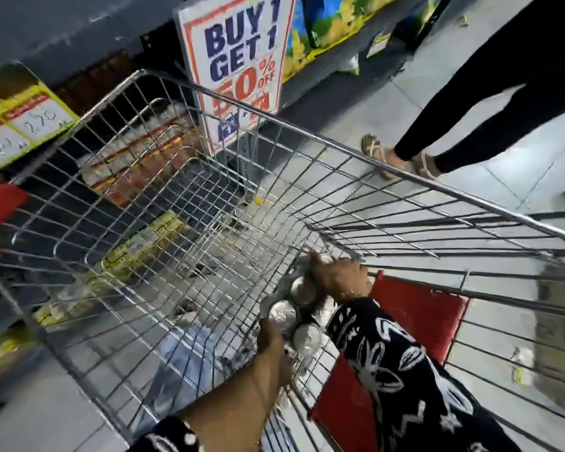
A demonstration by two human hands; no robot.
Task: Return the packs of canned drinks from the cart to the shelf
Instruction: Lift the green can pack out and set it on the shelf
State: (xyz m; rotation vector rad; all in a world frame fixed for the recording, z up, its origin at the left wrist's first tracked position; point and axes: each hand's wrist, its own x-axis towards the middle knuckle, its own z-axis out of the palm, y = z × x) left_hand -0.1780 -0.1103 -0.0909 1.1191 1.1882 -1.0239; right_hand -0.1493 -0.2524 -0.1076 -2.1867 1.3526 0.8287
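A plastic-wrapped pack of silver-topped cans (299, 309) lies in the near end of the wire cart (183, 203), close to the red seat flap. My left hand (273, 349) grips the pack's near side from below the can tops. My right hand (338, 277) holds its far side, fingers curled over the top cans. Both arms reach down into the basket. The shelf (137, 158) with more wrapped packs is seen through the cart's mesh at the left.
A "Buy 1 Get 1 50% off" sign (238, 66) stands past the cart's far end. Another person's legs and sandalled feet (402, 158) are at the right on the tiled floor. Yellow price tags (23, 125) hang at the left shelf edge.
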